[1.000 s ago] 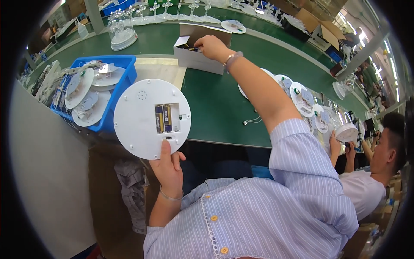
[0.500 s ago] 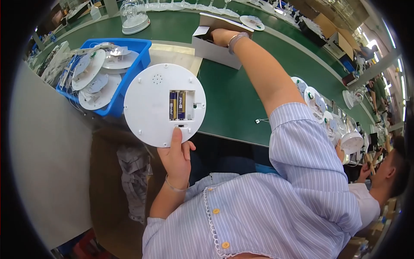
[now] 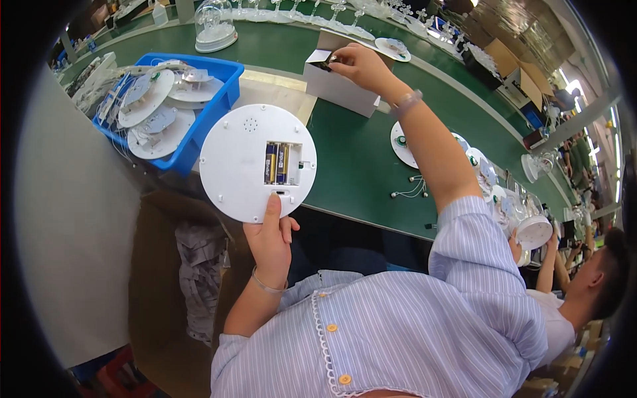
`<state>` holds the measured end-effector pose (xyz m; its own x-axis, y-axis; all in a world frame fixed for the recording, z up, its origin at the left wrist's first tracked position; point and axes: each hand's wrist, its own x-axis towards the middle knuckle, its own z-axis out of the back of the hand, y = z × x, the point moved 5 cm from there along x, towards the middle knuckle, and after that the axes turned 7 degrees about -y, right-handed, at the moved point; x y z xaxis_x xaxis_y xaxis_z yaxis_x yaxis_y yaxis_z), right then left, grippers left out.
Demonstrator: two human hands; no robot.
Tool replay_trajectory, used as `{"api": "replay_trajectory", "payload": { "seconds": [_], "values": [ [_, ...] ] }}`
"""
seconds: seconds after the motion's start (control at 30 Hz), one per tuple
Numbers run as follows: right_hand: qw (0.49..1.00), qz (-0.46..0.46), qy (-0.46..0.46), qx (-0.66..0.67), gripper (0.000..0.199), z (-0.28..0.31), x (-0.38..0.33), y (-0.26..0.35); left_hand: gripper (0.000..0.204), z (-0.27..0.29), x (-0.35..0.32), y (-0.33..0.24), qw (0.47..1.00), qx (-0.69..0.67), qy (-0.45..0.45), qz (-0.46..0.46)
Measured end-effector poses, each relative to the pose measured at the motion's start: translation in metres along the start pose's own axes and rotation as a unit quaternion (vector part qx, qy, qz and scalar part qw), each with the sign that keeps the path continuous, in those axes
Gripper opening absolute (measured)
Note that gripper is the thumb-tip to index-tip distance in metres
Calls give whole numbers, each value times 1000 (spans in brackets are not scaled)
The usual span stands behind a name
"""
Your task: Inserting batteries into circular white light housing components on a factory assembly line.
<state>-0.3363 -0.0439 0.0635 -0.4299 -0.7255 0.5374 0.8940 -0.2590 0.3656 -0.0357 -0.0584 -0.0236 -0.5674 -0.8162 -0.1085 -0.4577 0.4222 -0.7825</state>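
Holding a white disc (image 3: 232, 169) by its lower edge, the left hand (image 3: 271, 247) sits clear of its two batteries (image 3: 277, 166), apparently for easy access. Beyond, the right hand (image 3: 363, 67) bends its fingers at an open white box (image 3: 340, 94) on the green surface (image 3: 352, 166); whether they grip anything, I cannot tell.

Shows pale lettering (image 3: 281, 164) — lengthwise on the two dark-and-gold batteries (image 3: 271, 166) in the round white disc (image 3: 232, 166) — too small to read.
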Motion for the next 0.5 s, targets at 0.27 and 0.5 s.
{"api": "replay_trajectory", "payload": {
  "seconds": [0.27, 0.5],
  "values": [
    [843, -159, 41, 512, 21, 5, -99, 105, 21, -3, 6, 11, 1000, 16, 11, 0],
    [942, -98, -2, 320, 25, 15, -125, 130, 19, -5, -1, 13, 999, 30, 15, 5]
  ]
}}
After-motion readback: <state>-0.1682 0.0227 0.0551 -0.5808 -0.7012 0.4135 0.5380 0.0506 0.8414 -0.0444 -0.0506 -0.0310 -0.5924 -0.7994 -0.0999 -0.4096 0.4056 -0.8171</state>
